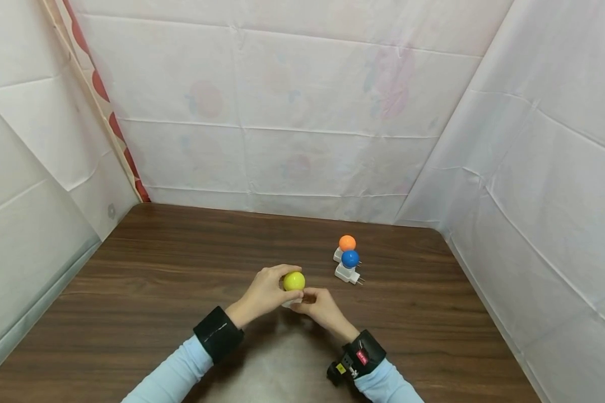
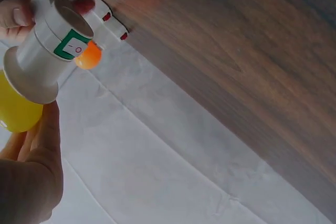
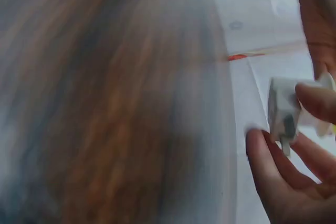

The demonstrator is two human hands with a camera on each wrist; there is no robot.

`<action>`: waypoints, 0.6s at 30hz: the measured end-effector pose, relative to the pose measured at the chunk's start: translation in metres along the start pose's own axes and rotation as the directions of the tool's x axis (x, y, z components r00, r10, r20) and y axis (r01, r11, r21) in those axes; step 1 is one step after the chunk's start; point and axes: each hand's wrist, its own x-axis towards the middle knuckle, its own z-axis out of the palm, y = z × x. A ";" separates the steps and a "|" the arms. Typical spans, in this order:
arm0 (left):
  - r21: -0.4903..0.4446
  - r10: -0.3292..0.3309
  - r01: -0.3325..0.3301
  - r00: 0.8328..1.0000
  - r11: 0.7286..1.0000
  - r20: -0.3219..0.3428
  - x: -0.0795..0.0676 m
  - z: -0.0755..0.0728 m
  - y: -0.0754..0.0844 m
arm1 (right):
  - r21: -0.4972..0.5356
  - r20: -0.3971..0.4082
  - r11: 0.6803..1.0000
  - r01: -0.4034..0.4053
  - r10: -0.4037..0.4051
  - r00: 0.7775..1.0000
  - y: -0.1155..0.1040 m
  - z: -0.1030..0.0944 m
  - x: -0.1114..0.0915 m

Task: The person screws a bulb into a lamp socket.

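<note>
My left hand grips a small round yellow light bulb between thumb and fingers. The bulb sits in the flared mouth of a white plug-in lamp socket, which has a green-framed rocker switch on its side. My right hand pinches the end of the socket away from the bulb. In the right wrist view the white socket shows a plug pin pointing down, with fingers of the right hand around it. Both hands meet just above the table, and the socket is mostly hidden by them in the head view.
To the right on the dark wooden table stand two similar white sockets, one with an orange bulb, the nearer one with a blue bulb. Their plug pins point right. White sheeting walls the table at the back and sides.
</note>
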 end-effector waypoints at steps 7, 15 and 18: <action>-0.011 0.028 -0.028 0.999 1.000 -0.042 0.000 0.004 0.002 | -0.292 -0.162 0.945 0.148 -0.201 0.966 -0.005 0.001 0.000; -0.046 0.027 -0.029 0.999 0.999 -0.046 0.000 0.013 0.004 | -0.339 -0.186 0.931 0.131 -0.203 0.961 -0.007 -0.001 0.000; -0.051 0.025 -0.027 0.999 0.998 -0.035 0.000 0.016 0.004 | -0.347 -0.182 0.931 0.114 -0.186 0.966 -0.007 -0.003 0.000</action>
